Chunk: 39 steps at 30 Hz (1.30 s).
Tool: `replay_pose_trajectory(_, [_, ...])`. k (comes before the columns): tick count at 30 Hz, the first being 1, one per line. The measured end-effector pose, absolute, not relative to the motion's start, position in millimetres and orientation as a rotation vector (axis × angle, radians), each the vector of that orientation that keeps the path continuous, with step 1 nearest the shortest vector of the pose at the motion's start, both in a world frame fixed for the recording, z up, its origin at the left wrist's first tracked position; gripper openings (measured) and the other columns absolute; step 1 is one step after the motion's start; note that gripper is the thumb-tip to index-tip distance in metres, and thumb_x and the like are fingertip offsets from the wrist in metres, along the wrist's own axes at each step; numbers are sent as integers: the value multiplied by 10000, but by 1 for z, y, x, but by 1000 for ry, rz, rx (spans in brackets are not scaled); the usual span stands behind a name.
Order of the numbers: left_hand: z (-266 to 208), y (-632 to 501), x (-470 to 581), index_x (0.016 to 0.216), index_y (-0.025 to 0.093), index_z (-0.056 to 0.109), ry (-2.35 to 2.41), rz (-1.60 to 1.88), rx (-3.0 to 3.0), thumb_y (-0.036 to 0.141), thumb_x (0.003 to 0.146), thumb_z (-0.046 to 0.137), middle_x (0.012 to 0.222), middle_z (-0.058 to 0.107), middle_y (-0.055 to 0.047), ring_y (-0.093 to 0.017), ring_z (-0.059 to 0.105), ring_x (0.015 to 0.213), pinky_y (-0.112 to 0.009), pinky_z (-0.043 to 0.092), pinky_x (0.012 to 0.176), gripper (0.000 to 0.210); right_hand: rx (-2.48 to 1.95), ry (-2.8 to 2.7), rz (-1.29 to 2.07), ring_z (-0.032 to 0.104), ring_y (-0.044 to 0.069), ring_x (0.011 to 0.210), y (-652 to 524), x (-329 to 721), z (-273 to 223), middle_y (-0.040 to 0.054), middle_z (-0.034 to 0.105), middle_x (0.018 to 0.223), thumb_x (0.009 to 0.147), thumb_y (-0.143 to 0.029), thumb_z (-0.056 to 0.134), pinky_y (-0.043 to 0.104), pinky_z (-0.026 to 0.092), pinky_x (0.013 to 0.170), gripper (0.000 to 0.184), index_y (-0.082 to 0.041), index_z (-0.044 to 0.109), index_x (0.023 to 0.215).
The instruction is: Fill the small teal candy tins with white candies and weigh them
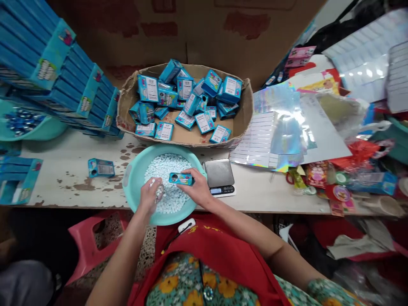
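Note:
A turquoise basin [131, 187] full of small pale candy-like pellets [174, 202] stands at the table's front edge, with both hands over it. Between the fingers and thumb of my right hand [198, 189] is a small blue printed box [180, 179], one narrow face turned up with a dark round spot at its left end. My left hand [149, 196] is curled round a small clear cup [160, 193] that seems to hold some pellets. The cup and the box are apart, the cup lower and to the left.
A cut-down carton [185, 140] of blue boxes stands behind the basin. To its right lie a small digital scale [219, 174] and shiny sheets [280, 127]. One blue box [101, 168] rests at left, near stacked blue display boxes [86, 93] and another basin [47, 129].

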<state>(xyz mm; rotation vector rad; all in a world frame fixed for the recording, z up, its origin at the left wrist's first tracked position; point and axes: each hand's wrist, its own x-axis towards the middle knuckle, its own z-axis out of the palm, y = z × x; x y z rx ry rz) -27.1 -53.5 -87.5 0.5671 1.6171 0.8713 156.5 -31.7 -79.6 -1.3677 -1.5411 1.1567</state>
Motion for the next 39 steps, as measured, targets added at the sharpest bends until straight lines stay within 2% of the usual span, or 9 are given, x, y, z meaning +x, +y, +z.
replay_pose_trajectory(9, [-54, -27, 0, 637, 194, 408, 1313, 1557, 373, 404, 779, 523, 575, 449, 28, -116, 541, 567, -265, 466, 576, 279, -1304, -1784, 1164, 588, 227, 891, -37, 134, -83, 34, 623, 906, 688, -194, 684, 360, 462, 804, 277, -227, 605, 951])
replay_pose_trajectory(16, [-51, -21, 1, 602, 199, 360, 1545, 1562, 422, 533, 823, 521, 543, 357, 47, -68, 367, 451, -215, 303, 424, 431, -1308, -1788, 1199, 585, 222, 902, -36, 127, -78, 34, 621, 916, 688, -179, 674, 358, 462, 812, 277, -226, 608, 953])
replay_pose_trajectory(21, [-48, -21, -7, 602, 206, 333, 1507, 1507, 405, 585, 834, 476, 526, 345, 47, -71, 357, 432, -221, 297, 421, 467, -1319, -1700, 1270, 594, 210, 887, -33, 128, -78, 24, 623, 905, 653, -206, 733, 348, 469, 815, 304, -216, 626, 937])
replay_pose_trajectory(24, [-59, -31, -26, 637, 207, 402, 1691, 1316, 592, 601, 846, 418, 572, 445, 14, -100, 446, 500, -233, 373, 472, 447, -1279, -1558, 1382, 613, 203, 885, -32, 147, -60, 17, 637, 919, 631, -272, 783, 340, 485, 813, 333, -218, 637, 925])
replay_pose_trajectory(26, [-66, -36, -43, 737, 199, 534, 1852, 1024, 926, 572, 797, 519, 750, 590, -41, -168, 576, 713, -286, 469, 623, 378, -1256, -1463, 1430, 624, 201, 892, -35, 172, -43, 17, 647, 953, 632, -317, 800, 328, 502, 801, 361, -228, 638, 942])
replay_pose_trajectory(29, [-63, -20, -66, 992, 197, 612, 1978, 721, 1461, 477, 753, 621, 1061, 630, -90, -265, 564, 1046, -390, 454, 888, 367, -1350, -1318, 1280, 631, 201, 884, -41, 222, -31, 26, 652, 991, 643, -338, 800, 313, 526, 762, 383, -240, 630, 971])
replay_pose_trajectory(33, [-38, 72, -71, 1163, 200, 547, 2002, 761, 1905, 400, 869, 494, 1133, 600, -93, -234, 556, 1078, -355, 429, 942, 360, -1635, -1100, 1000, 633, 216, 829, -42, 273, -56, 48, 663, 953, 640, -391, 787, 355, 533, 747, 416, -216, 627, 981])
replay_pose_trajectory(36, [-38, 164, -55, 1233, 181, 519, 1832, 232, 2134, 302, 858, 498, 1256, 535, -124, -250, 483, 1192, -354, 365, 1006, 394, -1743, -1011, 901, 627, 229, 822, -37, 284, -95, 66, 665, 933, 641, -443, 771, 413, 526, 786, 469, -186, 617, 1002])
replay_pose_trajectory(39, [-61, 227, -39, 1181, 151, 562, 1737, -214, 2065, 202, 690, 661, 1200, 565, -165, -306, 513, 1139, -385, 395, 942, 504, -1741, -1002, 832, 619, 248, 898, -32, 279, -128, 86, 652, 976, 672, -459, 743, 474, 498, 873, 476, -169, 600, 1020])
